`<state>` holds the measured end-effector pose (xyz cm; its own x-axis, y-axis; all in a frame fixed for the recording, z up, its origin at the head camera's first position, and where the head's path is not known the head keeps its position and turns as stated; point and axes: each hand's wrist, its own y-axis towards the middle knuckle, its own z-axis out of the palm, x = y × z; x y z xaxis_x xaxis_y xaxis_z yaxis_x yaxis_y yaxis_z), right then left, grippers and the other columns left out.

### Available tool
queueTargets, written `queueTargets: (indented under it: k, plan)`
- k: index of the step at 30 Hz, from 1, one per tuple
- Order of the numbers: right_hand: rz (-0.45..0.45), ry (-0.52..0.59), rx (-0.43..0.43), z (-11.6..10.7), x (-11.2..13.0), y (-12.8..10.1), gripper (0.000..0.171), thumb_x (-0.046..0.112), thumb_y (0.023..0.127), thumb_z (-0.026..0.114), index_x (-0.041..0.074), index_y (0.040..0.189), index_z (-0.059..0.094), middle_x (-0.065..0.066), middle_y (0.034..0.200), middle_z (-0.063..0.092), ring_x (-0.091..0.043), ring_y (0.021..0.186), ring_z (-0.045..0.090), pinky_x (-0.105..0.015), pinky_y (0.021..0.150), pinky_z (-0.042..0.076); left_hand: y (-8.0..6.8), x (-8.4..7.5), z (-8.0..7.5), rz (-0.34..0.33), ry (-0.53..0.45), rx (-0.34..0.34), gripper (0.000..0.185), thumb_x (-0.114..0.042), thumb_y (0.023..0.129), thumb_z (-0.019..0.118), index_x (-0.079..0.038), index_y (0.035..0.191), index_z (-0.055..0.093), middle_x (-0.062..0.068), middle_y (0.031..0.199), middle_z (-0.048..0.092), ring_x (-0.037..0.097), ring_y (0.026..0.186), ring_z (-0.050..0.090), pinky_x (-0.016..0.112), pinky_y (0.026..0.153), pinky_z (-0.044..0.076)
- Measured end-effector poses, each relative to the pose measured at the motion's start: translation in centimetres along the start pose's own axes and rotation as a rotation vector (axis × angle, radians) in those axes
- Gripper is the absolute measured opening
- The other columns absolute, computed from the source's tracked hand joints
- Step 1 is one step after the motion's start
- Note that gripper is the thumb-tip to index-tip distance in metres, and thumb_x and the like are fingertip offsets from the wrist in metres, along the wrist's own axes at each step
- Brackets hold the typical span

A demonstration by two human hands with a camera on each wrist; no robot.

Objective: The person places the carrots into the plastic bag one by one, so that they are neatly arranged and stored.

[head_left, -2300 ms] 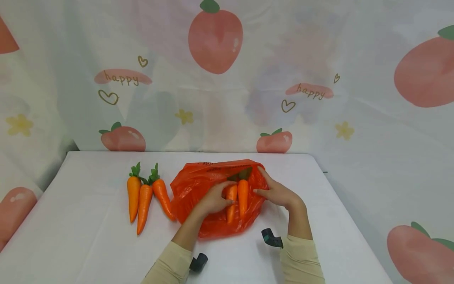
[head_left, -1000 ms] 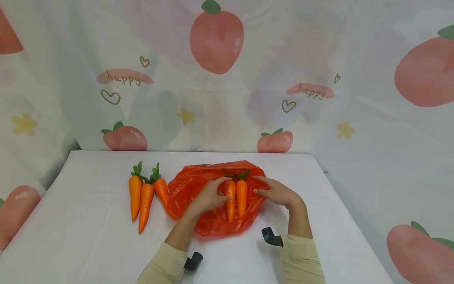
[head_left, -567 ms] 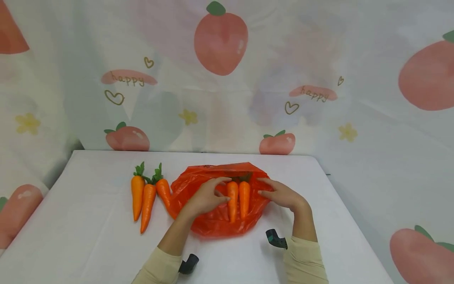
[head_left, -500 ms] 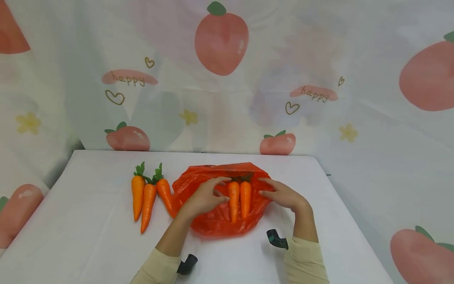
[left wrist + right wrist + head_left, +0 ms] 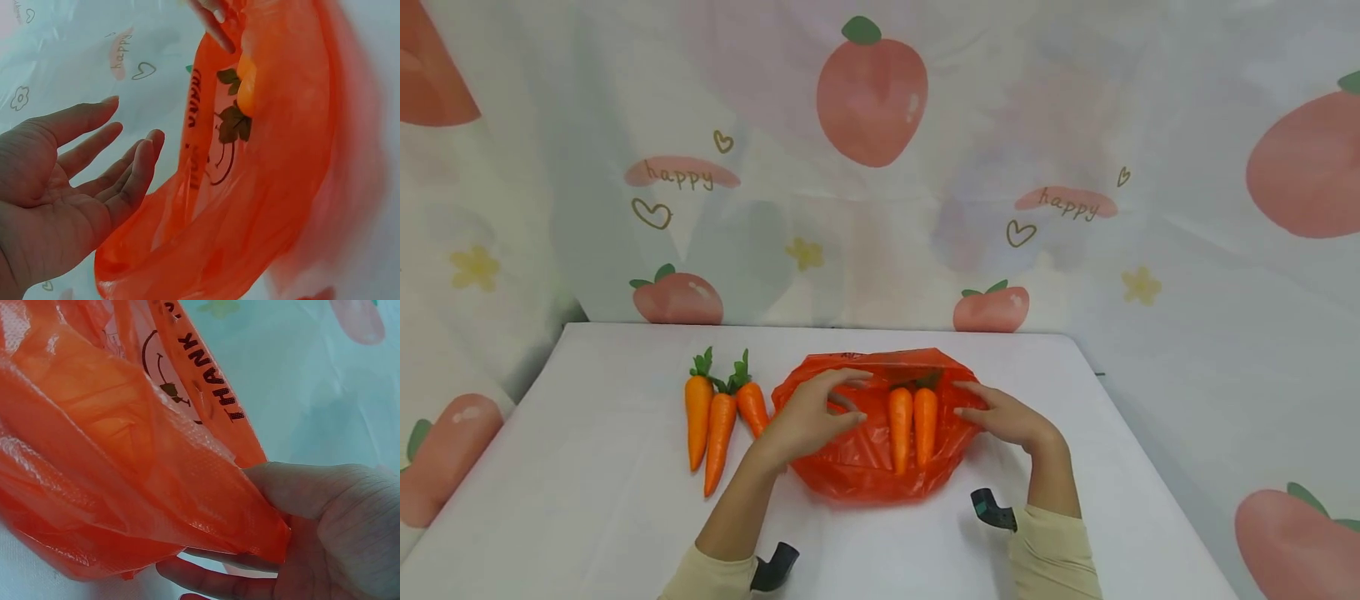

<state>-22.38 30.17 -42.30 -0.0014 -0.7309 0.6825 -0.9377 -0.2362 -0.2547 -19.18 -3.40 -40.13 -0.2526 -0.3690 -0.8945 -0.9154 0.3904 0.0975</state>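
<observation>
Our left hand (image 5: 808,414) hovers with its fingers spread and relaxed, holding nothing; in the left wrist view the open palm (image 5: 56,206) sits just beside the bag's mouth without touching the film. Our right hand (image 5: 1011,417) pinches the near right edge of the thin, crinkled orange plastic bag (image 5: 857,454); the right wrist view shows the thumb (image 5: 294,494) on top of the film and the fingers beneath it, so the rim is gripped there. We judge that this grip keeps the mouth propped open and the bag from sliding on the white tabletop (image 5: 587,517).

Between our two hands, two orange plastic carrots with green tops (image 5: 912,425) lie side by side inside the bag, points toward us, leaves toward the far rim. The bag lies flat and spread, glossy and wrinkled, with black print and a dark drawing (image 5: 212,156) along its band; in the right wrist view part of the lettering reads "THANK" (image 5: 209,381).

To the left of our left hand, three more orange carrots with green leaves (image 5: 721,412) lie close together on the tabletop, the nearest just beside the bag's edge. Beyond everything hangs a pale cloth printed with peaches (image 5: 872,92).
</observation>
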Motion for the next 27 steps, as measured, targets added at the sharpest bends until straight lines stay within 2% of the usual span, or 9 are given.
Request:
queueTargets:
  k: [5, 10, 18, 22, 27]
  plan:
    - [0.008, 0.001, 0.002, 0.0, -0.2, 0.1, 0.059, 0.032, 0.104, 0.061, 0.012, 0.157, 0.045, -0.021, 0.157, 0.041, -0.046, 0.143, 0.033, -0.071, 0.107, 0.035, -0.9, 0.3, -1.3, 0.022, -0.002, -0.037, 0.05, -0.006, 0.092, 0.078, -0.019, 0.139, 0.064, 0.004, 0.136, 0.061, 0.02, 0.102, 0.067, 0.034, 0.076, 0.059]
    - [0.009, 0.006, 0.004, -0.1, -0.2, 0.1, 0.06, 0.034, 0.103, 0.062, 0.012, 0.157, 0.045, -0.021, 0.157, 0.041, -0.046, 0.143, 0.033, -0.071, 0.108, 0.034, -2.1, 0.5, -2.8, -0.016, 0.006, -0.062, 0.05, -0.01, 0.093, 0.079, -0.018, 0.14, 0.064, -0.001, 0.13, 0.062, 0.019, 0.103, 0.066, 0.035, 0.078, 0.059]
    - [0.004, 0.002, 0.002, -0.1, -0.2, 0.0, 0.06, 0.035, 0.103, 0.062, 0.013, 0.157, 0.045, -0.022, 0.156, 0.042, -0.046, 0.141, 0.035, -0.07, 0.106, 0.036, -3.7, 0.3, -5.8, -0.043, 0.014, -0.138, 0.045, -0.013, 0.095, 0.076, -0.018, 0.138, 0.064, 0.008, 0.134, 0.061, 0.025, 0.106, 0.064, 0.037, 0.081, 0.06]
    - [0.005, 0.0, 0.002, -0.1, -0.2, 0.1, 0.059, 0.034, 0.104, 0.061, 0.013, 0.157, 0.046, -0.022, 0.157, 0.041, -0.047, 0.142, 0.034, -0.072, 0.107, 0.035, -4.2, 1.2, -7.3, -0.087, -0.012, -0.175, 0.043, -0.015, 0.096, 0.076, -0.021, 0.137, 0.064, 0.007, 0.129, 0.062, 0.027, 0.105, 0.063, 0.038, 0.082, 0.059]
    - [0.024, 0.0, 0.01, 0.1, -0.3, 0.0, 0.06, 0.035, 0.103, 0.062, 0.013, 0.157, 0.045, -0.022, 0.158, 0.04, -0.047, 0.143, 0.033, -0.072, 0.106, 0.035, -4.7, 3.4, -9.1, -0.12, -0.018, -0.205, 0.041, -0.016, 0.098, 0.074, -0.019, 0.137, 0.063, 0.007, 0.13, 0.062, 0.029, 0.105, 0.062, 0.041, 0.082, 0.058]
